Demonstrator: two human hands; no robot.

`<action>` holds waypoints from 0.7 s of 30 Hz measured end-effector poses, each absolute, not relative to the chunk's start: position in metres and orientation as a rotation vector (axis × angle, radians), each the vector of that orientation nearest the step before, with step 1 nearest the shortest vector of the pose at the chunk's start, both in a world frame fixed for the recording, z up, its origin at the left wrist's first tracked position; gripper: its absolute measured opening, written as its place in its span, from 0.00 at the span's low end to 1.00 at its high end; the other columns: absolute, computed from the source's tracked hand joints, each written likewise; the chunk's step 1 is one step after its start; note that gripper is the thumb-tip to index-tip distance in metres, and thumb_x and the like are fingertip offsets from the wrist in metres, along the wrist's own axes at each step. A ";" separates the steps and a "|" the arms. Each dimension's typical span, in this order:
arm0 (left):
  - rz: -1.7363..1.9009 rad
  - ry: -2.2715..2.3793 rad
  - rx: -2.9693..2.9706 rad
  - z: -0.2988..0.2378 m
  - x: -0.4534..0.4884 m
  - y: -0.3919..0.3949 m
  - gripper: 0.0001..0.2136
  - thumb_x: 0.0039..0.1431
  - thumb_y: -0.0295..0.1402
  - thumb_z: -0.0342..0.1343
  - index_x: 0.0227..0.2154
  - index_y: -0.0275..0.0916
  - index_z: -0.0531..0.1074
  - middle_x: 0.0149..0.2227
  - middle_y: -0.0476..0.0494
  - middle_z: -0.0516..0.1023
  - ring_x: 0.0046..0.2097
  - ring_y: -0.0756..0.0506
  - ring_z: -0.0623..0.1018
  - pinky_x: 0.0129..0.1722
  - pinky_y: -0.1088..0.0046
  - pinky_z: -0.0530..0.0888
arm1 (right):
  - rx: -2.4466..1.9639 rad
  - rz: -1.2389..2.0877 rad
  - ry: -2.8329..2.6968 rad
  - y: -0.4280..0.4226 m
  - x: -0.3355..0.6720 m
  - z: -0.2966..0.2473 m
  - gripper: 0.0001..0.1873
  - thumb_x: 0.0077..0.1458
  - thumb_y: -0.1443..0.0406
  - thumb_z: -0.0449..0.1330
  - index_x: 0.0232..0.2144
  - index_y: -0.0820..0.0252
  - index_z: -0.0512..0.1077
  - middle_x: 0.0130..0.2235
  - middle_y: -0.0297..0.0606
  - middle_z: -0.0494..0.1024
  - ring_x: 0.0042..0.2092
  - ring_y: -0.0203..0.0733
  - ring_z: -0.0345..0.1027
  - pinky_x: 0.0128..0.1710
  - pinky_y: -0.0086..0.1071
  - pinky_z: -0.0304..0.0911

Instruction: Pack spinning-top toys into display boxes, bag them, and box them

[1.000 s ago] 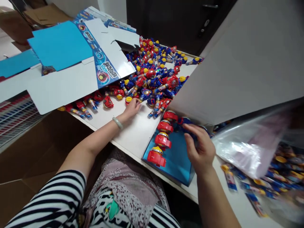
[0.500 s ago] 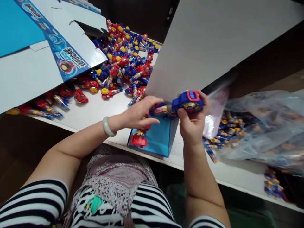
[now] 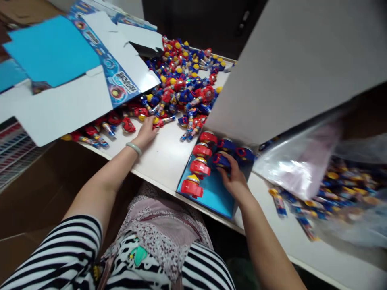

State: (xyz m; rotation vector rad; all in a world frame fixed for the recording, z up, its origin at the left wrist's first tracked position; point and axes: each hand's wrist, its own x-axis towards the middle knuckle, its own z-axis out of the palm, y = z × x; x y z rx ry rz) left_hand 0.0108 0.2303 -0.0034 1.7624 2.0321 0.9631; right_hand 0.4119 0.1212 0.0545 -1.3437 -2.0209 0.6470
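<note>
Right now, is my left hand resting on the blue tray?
No, your left hand is on the white table by the loose toys, well apart from the blue tray under your right hand.

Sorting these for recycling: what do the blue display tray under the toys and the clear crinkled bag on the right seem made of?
The blue display tray looks like smooth, coated printed card, though the edge is unclear. The clear crinkled bag seems thin plastic film: it creases and shows bright glare.
</note>
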 end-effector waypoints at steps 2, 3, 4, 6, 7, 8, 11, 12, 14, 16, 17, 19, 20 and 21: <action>0.940 2.064 1.792 -0.001 0.010 0.227 0.24 0.57 0.30 0.59 0.57 0.38 0.64 0.57 0.34 0.68 0.60 0.37 0.69 0.64 0.56 0.67 | -1.417 0.651 -2.013 0.122 0.415 0.055 0.31 0.62 0.57 0.58 0.65 0.50 0.59 0.60 0.43 0.74 0.56 0.51 0.74 0.56 0.47 0.71; 0.911 2.074 1.811 0.002 0.007 0.224 0.23 0.57 0.30 0.59 0.56 0.39 0.65 0.56 0.34 0.69 0.59 0.37 0.70 0.63 0.57 0.68 | -1.431 0.638 -2.030 0.121 0.417 0.057 0.33 0.61 0.56 0.59 0.66 0.50 0.58 0.60 0.43 0.74 0.57 0.51 0.73 0.56 0.47 0.71; 0.862 2.079 1.827 0.008 0.003 0.221 0.21 0.57 0.31 0.60 0.54 0.39 0.66 0.55 0.34 0.70 0.58 0.37 0.71 0.61 0.58 0.69 | -1.430 0.614 -2.048 0.118 0.421 0.061 0.34 0.60 0.55 0.60 0.66 0.50 0.59 0.60 0.43 0.74 0.57 0.51 0.73 0.55 0.47 0.72; 0.688 2.090 1.824 0.022 -0.006 0.215 0.20 0.55 0.31 0.62 0.50 0.39 0.67 0.51 0.34 0.72 0.55 0.35 0.73 0.57 0.56 0.71 | -1.413 0.542 -2.044 0.111 0.431 0.073 0.33 0.59 0.54 0.61 0.65 0.50 0.63 0.58 0.44 0.75 0.54 0.51 0.75 0.50 0.45 0.74; 0.595 2.104 1.803 0.030 -0.011 0.214 0.21 0.52 0.32 0.65 0.48 0.38 0.68 0.49 0.34 0.73 0.53 0.33 0.73 0.55 0.55 0.71 | -1.416 0.483 -1.995 0.106 0.435 0.080 0.30 0.60 0.53 0.61 0.62 0.51 0.66 0.57 0.44 0.76 0.51 0.50 0.76 0.47 0.43 0.75; 0.521 2.123 1.781 0.038 -0.015 0.215 0.22 0.49 0.32 0.67 0.46 0.37 0.69 0.48 0.33 0.73 0.53 0.32 0.73 0.55 0.54 0.71 | -1.421 0.411 -1.921 0.101 0.438 0.087 0.26 0.60 0.54 0.60 0.59 0.52 0.70 0.54 0.44 0.78 0.46 0.49 0.78 0.43 0.42 0.75; 0.483 2.181 1.764 0.062 -0.015 0.237 0.23 0.47 0.35 0.69 0.46 0.35 0.69 0.51 0.32 0.71 0.57 0.29 0.70 0.57 0.53 0.69 | -1.346 0.271 -1.753 0.093 0.433 0.103 0.18 0.61 0.58 0.60 0.52 0.53 0.75 0.46 0.42 0.81 0.40 0.45 0.78 0.41 0.41 0.74; 0.516 2.192 1.765 0.068 -0.009 0.247 0.22 0.51 0.36 0.67 0.47 0.35 0.69 0.52 0.31 0.70 0.57 0.30 0.70 0.58 0.53 0.68 | -1.275 0.279 -1.769 0.092 0.427 0.106 0.17 0.62 0.60 0.61 0.52 0.53 0.76 0.44 0.41 0.82 0.40 0.45 0.78 0.42 0.41 0.74; 0.607 2.232 1.752 0.077 0.011 0.268 0.19 0.58 0.35 0.62 0.50 0.33 0.67 0.54 0.29 0.70 0.58 0.32 0.70 0.59 0.55 0.67 | -1.117 0.310 -1.869 0.092 0.412 0.111 0.16 0.61 0.65 0.61 0.52 0.52 0.75 0.44 0.39 0.82 0.42 0.44 0.77 0.44 0.39 0.73; 0.754 2.251 1.801 0.081 0.042 0.283 0.16 0.63 0.32 0.57 0.51 0.31 0.67 0.56 0.27 0.69 0.60 0.33 0.68 0.61 0.57 0.65 | -1.016 0.301 -1.957 0.094 0.400 0.112 0.17 0.60 0.68 0.61 0.51 0.51 0.76 0.44 0.39 0.82 0.44 0.43 0.77 0.45 0.37 0.73; 0.815 2.213 1.868 0.080 0.059 0.288 0.14 0.65 0.32 0.54 0.51 0.32 0.66 0.57 0.27 0.68 0.61 0.34 0.68 0.61 0.58 0.65 | -0.995 0.292 -1.969 0.094 0.396 0.111 0.17 0.60 0.70 0.61 0.50 0.51 0.76 0.44 0.38 0.82 0.44 0.42 0.77 0.45 0.36 0.73; 0.833 2.051 1.999 0.074 0.095 0.292 0.14 0.68 0.35 0.50 0.52 0.33 0.66 0.55 0.29 0.71 0.59 0.35 0.70 0.59 0.60 0.66 | -0.985 0.331 -1.942 0.095 0.392 0.109 0.18 0.60 0.72 0.60 0.50 0.51 0.76 0.44 0.37 0.81 0.44 0.40 0.77 0.45 0.35 0.72; 0.781 1.973 2.023 0.069 0.111 0.293 0.17 0.68 0.39 0.51 0.54 0.33 0.65 0.54 0.29 0.71 0.58 0.35 0.71 0.58 0.59 0.67 | -0.984 0.369 -1.918 0.094 0.391 0.107 0.18 0.61 0.72 0.59 0.51 0.51 0.75 0.43 0.37 0.81 0.43 0.39 0.77 0.45 0.34 0.73; 0.711 1.931 2.007 0.064 0.126 0.294 0.22 0.67 0.42 0.53 0.56 0.32 0.63 0.55 0.28 0.71 0.57 0.33 0.71 0.57 0.59 0.68 | -0.977 0.405 -1.898 0.093 0.390 0.106 0.18 0.62 0.73 0.59 0.51 0.51 0.75 0.43 0.36 0.81 0.43 0.39 0.77 0.45 0.34 0.73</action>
